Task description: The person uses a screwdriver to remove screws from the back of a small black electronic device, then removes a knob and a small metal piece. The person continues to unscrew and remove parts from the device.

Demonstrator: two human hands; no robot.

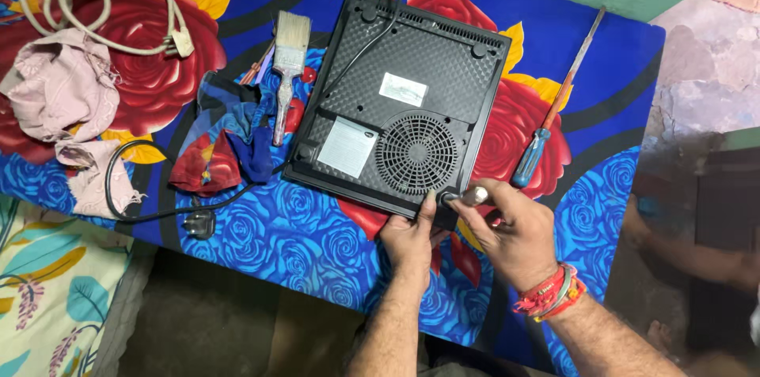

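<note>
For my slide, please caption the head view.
Both hands work a small tool at the upturned black cooktop corner.

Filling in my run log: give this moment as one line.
left hand: steadies black appliance, upside down | right hand: holds small tool at its near corner | screwdriver: lies beside, untouched

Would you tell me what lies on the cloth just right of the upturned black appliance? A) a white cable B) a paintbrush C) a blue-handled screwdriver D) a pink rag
C: the blue-handled screwdriver lies slanted beside the right edge of the black appliance, apart from both hands.
</note>
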